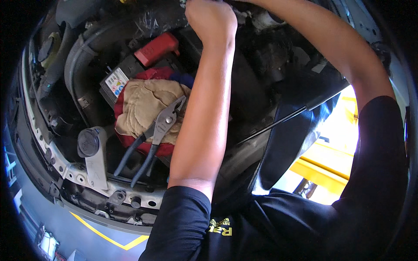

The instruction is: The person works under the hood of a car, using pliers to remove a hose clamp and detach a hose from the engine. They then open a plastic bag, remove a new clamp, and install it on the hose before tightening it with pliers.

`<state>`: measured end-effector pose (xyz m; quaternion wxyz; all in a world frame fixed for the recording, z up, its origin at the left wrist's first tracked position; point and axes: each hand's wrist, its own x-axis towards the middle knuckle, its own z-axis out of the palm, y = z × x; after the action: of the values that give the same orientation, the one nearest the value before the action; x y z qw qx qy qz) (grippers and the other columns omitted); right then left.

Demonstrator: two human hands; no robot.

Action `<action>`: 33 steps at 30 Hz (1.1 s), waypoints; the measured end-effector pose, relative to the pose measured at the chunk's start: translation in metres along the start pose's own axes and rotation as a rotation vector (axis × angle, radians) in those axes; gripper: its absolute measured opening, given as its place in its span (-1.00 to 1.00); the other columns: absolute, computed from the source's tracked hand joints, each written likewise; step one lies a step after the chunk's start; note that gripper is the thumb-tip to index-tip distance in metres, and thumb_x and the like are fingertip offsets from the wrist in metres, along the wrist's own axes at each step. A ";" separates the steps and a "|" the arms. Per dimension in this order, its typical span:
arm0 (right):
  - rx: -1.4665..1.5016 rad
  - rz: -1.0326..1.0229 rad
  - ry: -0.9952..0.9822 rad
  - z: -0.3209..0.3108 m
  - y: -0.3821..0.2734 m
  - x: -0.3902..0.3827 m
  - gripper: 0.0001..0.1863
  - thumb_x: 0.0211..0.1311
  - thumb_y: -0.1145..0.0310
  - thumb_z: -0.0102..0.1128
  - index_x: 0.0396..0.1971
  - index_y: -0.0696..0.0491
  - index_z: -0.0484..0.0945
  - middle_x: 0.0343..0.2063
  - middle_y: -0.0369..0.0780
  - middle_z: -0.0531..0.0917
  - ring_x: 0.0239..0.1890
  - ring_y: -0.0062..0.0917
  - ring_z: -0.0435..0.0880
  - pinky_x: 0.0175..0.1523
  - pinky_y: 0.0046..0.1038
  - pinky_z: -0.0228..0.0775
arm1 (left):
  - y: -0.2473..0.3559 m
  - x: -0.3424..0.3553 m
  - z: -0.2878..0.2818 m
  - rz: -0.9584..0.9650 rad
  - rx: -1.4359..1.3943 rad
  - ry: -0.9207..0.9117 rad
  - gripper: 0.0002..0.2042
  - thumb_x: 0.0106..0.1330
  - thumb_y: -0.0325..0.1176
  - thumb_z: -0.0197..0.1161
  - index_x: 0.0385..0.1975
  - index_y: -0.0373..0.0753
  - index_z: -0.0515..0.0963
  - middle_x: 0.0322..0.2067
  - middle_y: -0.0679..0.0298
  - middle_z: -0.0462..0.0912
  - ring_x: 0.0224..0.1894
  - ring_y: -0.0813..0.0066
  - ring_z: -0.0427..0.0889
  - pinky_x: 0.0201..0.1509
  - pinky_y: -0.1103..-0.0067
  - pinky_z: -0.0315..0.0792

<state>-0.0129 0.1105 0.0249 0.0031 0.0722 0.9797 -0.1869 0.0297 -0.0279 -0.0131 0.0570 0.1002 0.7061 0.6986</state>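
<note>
My left hand reaches to the top edge, deep in an engine bay. It looks curled closed, but its fingertips and whatever they grip are cut off or hidden. My right forearm arches in from the right toward the same spot; the hand itself lies beyond the top edge. Beside my left forearm, slip-joint pliers with blue-grey handles rest on a bunched beige and red cloth, jaws pointing up and right. The cloth lies over a dark car battery with a colourful label.
A red terminal cover sits behind the cloth. Nearer are a reservoir neck with a dark cap and the metal front crossmember. Thick black hoses run at the left. A thin dark rod slants across the right, before a yellow structure.
</note>
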 end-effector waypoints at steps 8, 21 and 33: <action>0.127 0.050 0.131 0.006 0.005 -0.002 -0.26 0.50 -0.20 -0.14 -0.48 0.14 0.76 -0.57 -0.10 0.73 -0.43 -0.30 0.74 -0.16 -0.24 0.52 | -0.006 0.001 0.003 -0.016 -0.099 0.054 -0.72 0.29 -0.43 0.05 -0.34 -0.53 0.65 -0.36 -0.31 0.69 -0.15 -0.26 0.72 -0.05 0.13 0.52; 0.067 -0.017 0.130 0.005 0.008 -0.002 -0.32 0.51 -0.11 -0.10 -0.49 0.18 0.74 -0.56 -0.08 0.72 -0.43 -0.34 0.71 -0.16 -0.28 0.51 | -0.016 0.001 0.013 -0.004 -0.117 0.079 -0.74 0.25 -0.43 0.11 -0.33 -0.54 0.66 -0.37 -0.35 0.67 -0.17 -0.32 0.71 -0.09 0.12 0.54; 0.242 0.141 -0.032 0.001 0.005 -0.002 -0.32 0.52 -0.15 -0.11 -0.45 0.14 0.74 -0.64 -0.20 0.67 -0.57 -0.52 0.63 -0.33 -0.38 0.46 | -0.011 0.000 0.011 -0.028 -0.177 0.078 -0.74 0.31 -0.39 0.12 -0.37 -0.51 0.64 -0.38 -0.32 0.68 -0.19 -0.29 0.71 -0.09 0.09 0.53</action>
<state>-0.0105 0.1143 0.0223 0.0232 0.1380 0.9423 -0.3040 0.0310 -0.0174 -0.0240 0.0477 0.0578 0.6445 0.7609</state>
